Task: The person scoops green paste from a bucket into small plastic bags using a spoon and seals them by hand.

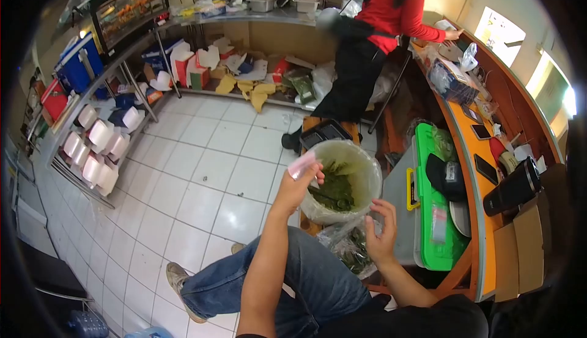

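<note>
My left hand [298, 186] is closed on a small, thin pinkish plastic bag [301, 165], held above the left rim of a whitish bucket [330, 215]. Inside the bucket lies a dark green, wet-looking mixture [340, 185]; a dark, thin handle-like shape pokes into it, partly hidden by my left hand. To the right of the bucket, my right hand [383, 233] is open and empty, its fingers spread and slightly curled near the rim. Below the bucket, a clear plastic bag [351, 249] of green leafy pieces sits by my knee.
A grey bin with a green lid [436, 216] stands at my right, caps on it. The orange counter [463, 131] holds phones and a black tumbler [512, 186]. A person in red [391, 14] stands ahead. Foam boxes [98, 148] fill the left shelf.
</note>
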The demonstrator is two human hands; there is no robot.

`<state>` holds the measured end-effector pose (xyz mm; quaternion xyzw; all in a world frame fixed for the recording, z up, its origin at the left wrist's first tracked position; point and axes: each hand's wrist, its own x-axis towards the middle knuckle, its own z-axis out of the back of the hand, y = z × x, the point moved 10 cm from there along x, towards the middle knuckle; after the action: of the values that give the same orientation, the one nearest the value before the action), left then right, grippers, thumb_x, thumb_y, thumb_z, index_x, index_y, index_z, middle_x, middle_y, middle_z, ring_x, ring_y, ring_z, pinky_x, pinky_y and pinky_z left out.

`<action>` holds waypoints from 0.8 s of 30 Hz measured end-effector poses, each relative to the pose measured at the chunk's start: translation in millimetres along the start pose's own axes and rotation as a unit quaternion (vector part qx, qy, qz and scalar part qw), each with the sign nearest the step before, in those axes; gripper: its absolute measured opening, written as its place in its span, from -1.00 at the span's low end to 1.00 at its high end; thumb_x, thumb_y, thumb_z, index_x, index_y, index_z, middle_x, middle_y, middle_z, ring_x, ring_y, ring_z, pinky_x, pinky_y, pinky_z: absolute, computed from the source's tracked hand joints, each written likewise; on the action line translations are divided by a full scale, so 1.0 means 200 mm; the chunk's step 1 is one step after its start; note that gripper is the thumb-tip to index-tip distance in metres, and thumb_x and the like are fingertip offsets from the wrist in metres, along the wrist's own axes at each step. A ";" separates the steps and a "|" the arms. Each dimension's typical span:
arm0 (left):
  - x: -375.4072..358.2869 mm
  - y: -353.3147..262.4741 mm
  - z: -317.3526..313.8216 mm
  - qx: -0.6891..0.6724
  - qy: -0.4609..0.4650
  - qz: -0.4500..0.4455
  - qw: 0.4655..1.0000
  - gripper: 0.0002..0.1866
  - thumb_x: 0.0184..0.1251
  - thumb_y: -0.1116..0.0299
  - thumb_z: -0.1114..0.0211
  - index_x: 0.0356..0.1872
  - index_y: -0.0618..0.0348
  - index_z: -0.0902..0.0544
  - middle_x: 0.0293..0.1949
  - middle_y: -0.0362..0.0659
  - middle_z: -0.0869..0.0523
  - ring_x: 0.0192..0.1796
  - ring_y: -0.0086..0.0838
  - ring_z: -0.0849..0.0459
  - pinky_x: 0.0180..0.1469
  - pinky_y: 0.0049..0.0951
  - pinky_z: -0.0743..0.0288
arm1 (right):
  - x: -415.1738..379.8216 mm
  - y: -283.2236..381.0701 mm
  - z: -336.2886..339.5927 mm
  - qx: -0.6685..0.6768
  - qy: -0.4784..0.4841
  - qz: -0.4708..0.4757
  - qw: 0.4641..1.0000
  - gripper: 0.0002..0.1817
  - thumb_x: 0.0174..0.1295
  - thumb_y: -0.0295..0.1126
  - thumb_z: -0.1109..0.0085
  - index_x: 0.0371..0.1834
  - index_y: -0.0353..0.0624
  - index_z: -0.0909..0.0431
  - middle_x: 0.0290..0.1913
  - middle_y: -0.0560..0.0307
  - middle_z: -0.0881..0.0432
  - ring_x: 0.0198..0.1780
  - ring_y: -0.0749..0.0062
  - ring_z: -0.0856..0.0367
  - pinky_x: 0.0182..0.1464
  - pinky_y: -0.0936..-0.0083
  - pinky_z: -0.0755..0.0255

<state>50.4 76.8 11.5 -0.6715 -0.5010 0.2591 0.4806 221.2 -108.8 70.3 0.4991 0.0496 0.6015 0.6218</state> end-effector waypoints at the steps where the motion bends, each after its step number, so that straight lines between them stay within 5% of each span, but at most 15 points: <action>1: 0.00 0.01 0.00 0.007 0.005 -0.009 1.000 -0.72 0.44 0.32 -0.26 0.00 0.34 -0.61 -0.33 -0.17 -0.71 -0.27 -0.50 -0.67 -0.12 -0.50 -0.54 | 0.08 0.05 -0.02 0.074 -0.021 -0.003 0.997 -0.73 0.22 -0.51 -0.20 -0.02 -0.28 -0.52 0.10 -0.12 -0.53 0.18 0.04 -0.48 0.26 0.24 -0.31; 3: -0.01 0.04 -0.03 0.052 0.046 0.006 0.998 -0.70 0.42 0.35 -0.28 0.05 0.33 -0.60 -0.30 -0.17 -0.71 -0.26 -0.52 -0.66 -0.13 -0.51 -0.53 | 0.20 0.12 -0.12 0.080 -0.039 0.057 0.994 -0.70 0.21 -0.49 -0.26 0.01 -0.28 -0.52 0.07 -0.05 -0.56 0.13 0.20 -0.52 0.20 0.34 -0.37; 5: -0.03 -0.03 -0.08 0.143 0.093 -0.026 0.985 -0.69 0.42 0.39 -0.28 0.10 0.30 -0.59 -0.22 -0.18 -0.71 -0.20 -0.55 -0.65 -0.12 -0.52 -0.52 | 0.31 0.00 -0.34 0.258 0.018 -0.085 0.962 -0.65 0.19 -0.46 -0.34 0.03 -0.27 -0.53 0.04 0.03 -0.59 0.07 0.35 -0.56 0.14 0.42 -0.41; 7: -0.01 0.03 -0.03 0.142 0.072 -0.077 0.984 -0.68 0.42 0.43 -0.26 0.15 0.27 -0.57 -0.15 -0.21 -0.69 -0.17 -0.56 -0.63 -0.11 -0.53 -0.51 | 0.35 -0.08 -0.54 0.331 0.088 -0.107 0.933 -0.70 0.26 -0.44 -0.32 0.01 -0.29 -0.53 -0.13 0.11 -0.67 -0.13 0.49 -0.64 -0.02 0.55 -0.50; 13: 0.00 0.05 -0.06 0.079 0.101 -0.036 0.991 -0.60 0.44 0.37 -0.27 0.22 0.28 -0.51 -0.16 -0.24 -0.64 -0.15 -0.58 -0.60 -0.04 -0.55 -0.48 | 0.32 -0.11 -0.61 0.456 0.093 -0.148 0.873 -0.88 0.36 -0.52 -0.18 -0.11 -0.29 -0.52 -0.15 0.10 -0.68 -0.14 0.52 -0.64 -0.04 0.58 -0.52; 15: -0.02 0.04 -0.11 0.104 0.147 -0.020 0.983 -0.66 0.45 0.30 -0.27 0.13 0.26 -0.55 -0.19 -0.26 -0.63 -0.14 -0.60 -0.59 -0.01 -0.56 -0.46 | 0.32 -0.15 -0.52 0.462 -0.008 -0.141 0.876 -0.93 0.37 -0.53 -0.16 -0.15 -0.27 -0.51 -0.13 0.06 -0.68 -0.13 0.51 -0.64 0.00 0.54 -0.52; 16: -0.03 0.04 -0.06 0.069 0.050 -0.014 0.996 -0.75 0.46 0.25 -0.26 -0.04 0.21 -0.57 -0.23 -0.28 -0.62 -0.14 -0.61 -0.58 0.00 -0.57 -0.44 | 0.33 -0.14 -0.49 0.463 -0.025 -0.125 0.877 -0.96 0.38 -0.55 -0.13 -0.17 -0.25 -0.48 -0.12 0.03 -0.68 -0.12 0.48 -0.65 0.06 0.52 -0.50; 24: 0.00 0.02 -0.02 0.053 0.060 -0.051 0.995 -0.78 0.47 0.24 -0.22 -0.11 0.20 -0.57 -0.23 -0.23 -0.64 -0.12 -0.55 -0.61 -0.02 -0.51 -0.46 | 0.42 -0.16 -0.25 0.465 -0.067 -0.105 0.876 -0.92 0.30 -0.63 -0.12 -0.20 -0.25 -0.49 -0.24 0.09 -0.66 -0.17 0.45 -0.66 -0.03 0.54 -0.51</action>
<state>55.5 75.3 10.6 -0.6328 -0.4908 0.2194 0.5573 232.4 -6.3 68.8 0.7616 0.3340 0.4055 0.3794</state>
